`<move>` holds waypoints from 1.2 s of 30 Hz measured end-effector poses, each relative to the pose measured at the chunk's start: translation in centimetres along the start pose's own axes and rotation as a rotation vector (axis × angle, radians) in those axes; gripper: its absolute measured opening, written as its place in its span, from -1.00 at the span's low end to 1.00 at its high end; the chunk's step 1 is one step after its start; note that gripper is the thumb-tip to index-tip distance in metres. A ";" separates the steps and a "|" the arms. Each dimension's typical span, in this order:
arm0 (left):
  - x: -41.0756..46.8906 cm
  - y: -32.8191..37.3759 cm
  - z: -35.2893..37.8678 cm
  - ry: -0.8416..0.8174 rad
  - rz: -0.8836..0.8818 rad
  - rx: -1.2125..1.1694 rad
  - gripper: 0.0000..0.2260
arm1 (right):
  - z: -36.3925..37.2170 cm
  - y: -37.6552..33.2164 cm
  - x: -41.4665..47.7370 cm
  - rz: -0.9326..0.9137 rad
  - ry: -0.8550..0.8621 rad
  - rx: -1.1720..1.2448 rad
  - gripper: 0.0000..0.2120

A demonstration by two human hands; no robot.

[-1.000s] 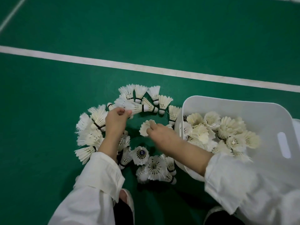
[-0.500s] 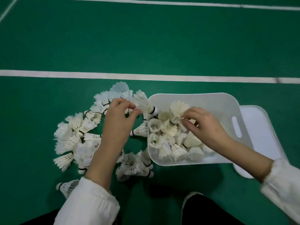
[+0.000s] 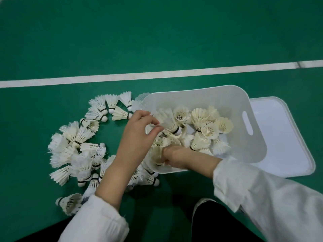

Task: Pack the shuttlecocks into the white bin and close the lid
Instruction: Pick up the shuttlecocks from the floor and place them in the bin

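Packing partly done: left hand (image 3: 138,135) fingers pinch a white feathered shuttlecock (image 3: 170,122) over the white plastic bin (image 3: 206,95); right hand (image 3: 176,157) grips another inside. Many remain on the green floor (image 3: 75,147); flat white lid (image 3: 286,137) lies right, unclosed.

Green court floor (image 3: 157,32) (matte, evenly lit) with one white boundary line (image 3: 157,74) across it

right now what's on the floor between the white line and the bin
Nothing: in the head view, only bare green floor lies between the white line and the white bin.
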State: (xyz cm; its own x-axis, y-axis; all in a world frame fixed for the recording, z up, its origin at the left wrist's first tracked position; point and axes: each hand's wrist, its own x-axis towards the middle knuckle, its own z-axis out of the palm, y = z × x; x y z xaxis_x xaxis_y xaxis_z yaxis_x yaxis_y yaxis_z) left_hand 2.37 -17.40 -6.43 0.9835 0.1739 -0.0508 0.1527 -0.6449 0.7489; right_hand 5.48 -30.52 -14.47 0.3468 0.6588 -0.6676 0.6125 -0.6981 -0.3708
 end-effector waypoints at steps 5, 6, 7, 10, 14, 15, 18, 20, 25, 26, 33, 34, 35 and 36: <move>0.1 -0.5 0.0 -0.032 0.009 0.025 -0.90 | -1.7 0.4 -1.0 0.019 -0.024 0.100 -0.52; 0.2 -0.6 -0.2 -0.032 0.006 0.020 -0.91 | -2.3 0.5 -2.2 0.017 0.022 0.158 -0.50; 0.3 -0.6 -0.5 -0.029 0.001 0.013 -0.91 | -3.1 0.7 -3.8 0.020 0.077 0.236 -0.52; 0.6 -0.4 -0.9 -0.006 -0.008 0.009 -0.94 | -6.1 1.9 -9.1 0.077 0.321 0.408 -0.78; 0.8 0.2 -0.4 -0.001 0.034 -0.012 -0.91 | -8.2 2.6 -12.1 0.119 0.709 0.559 -0.76; 0.9 0.4 0.0 -0.011 0.053 -0.010 -0.90 | -8.3 2.3 -11.8 0.088 0.717 0.605 -0.63; 0.9 1.3 1.6 -0.054 0.110 0.013 -0.90 | -7.5 1.6 -10.1 0.023 0.653 0.571 -0.43; 1.0 1.5 2.5 -0.078 0.133 0.011 -0.92 | -6.8 2.0 -9.0 0.021 0.639 0.455 -0.53; 1.2 1.5 2.8 -0.094 0.109 -0.051 -0.85 | -5.7 5.3 -8.5 0.127 0.610 0.471 -0.93; 1.2 1.6 2.7 -0.074 0.084 -0.070 -0.82 | -5.4 6.2 -8.5 0.174 0.609 0.443 -0.94; 0.7 1.1 2.3 0.019 0.027 -0.075 -0.82 | -3.8 9.4 -5.9 0.275 0.520 0.291 -0.79; 0.6 1.1 2.3 0.020 0.051 -0.048 -0.88 | -3.5 9.6 -5.1 0.272 0.488 0.269 -0.79; 0.5 1.0 2.4 0.024 0.086 -0.022 -0.92 | -3.2 9.8 -4.3 0.277 0.446 0.233 -0.79; 0.4 0.9 2.6 0.029 0.116 -0.005 -0.94 | -2.9 10.1 -3.6 0.289 0.398 0.185 -0.79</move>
State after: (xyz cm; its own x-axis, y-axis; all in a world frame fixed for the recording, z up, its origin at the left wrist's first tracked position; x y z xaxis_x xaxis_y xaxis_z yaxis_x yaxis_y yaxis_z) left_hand 3.14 -19.78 -7.50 0.9912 0.1198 0.0559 0.0372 -0.6585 0.7516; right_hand 12.43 -39.14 -13.96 0.7483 0.4624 -0.4756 0.3285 -0.8812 -0.3398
